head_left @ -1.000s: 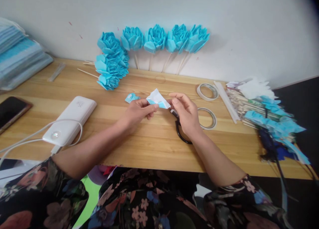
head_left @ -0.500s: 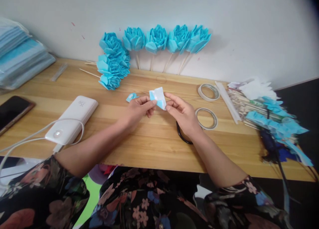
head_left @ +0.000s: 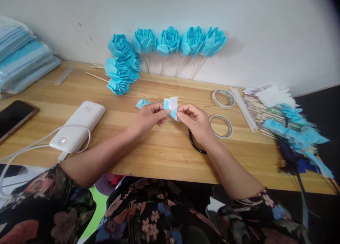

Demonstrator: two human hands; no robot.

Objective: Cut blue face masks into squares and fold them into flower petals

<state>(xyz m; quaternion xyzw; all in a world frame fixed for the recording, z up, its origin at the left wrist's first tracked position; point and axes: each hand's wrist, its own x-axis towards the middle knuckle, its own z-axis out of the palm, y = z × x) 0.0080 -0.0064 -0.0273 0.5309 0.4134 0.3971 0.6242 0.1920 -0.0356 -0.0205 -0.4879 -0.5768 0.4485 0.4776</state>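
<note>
Between my hands is a small blue-and-white fabric piece (head_left: 172, 103), its corners folded over, white side up at the top. My left hand (head_left: 154, 115) pinches its left lower edge between thumb and fingers. At its right lower corner, my right hand (head_left: 193, 120) grips it with thumb and fingertips. A folded blue piece (head_left: 142, 103) lies on the table just behind my left hand. Part of a black scissors handle (head_left: 196, 145) shows beneath my right hand; the rest is hidden.
Blue flowers on sticks (head_left: 169, 42) lean on the wall, more lie in a pile (head_left: 120, 68). Tape rolls (head_left: 221, 126) and glue sticks (head_left: 243, 109) are at right, beside scraps (head_left: 292, 130). A power bank (head_left: 79, 125), phone (head_left: 16, 118) and face masks (head_left: 23, 60) are left.
The right side of the fabric piece has been folded down further, so it looks smaller. My right hand has turned inward slightly, its fingers more curled.
</note>
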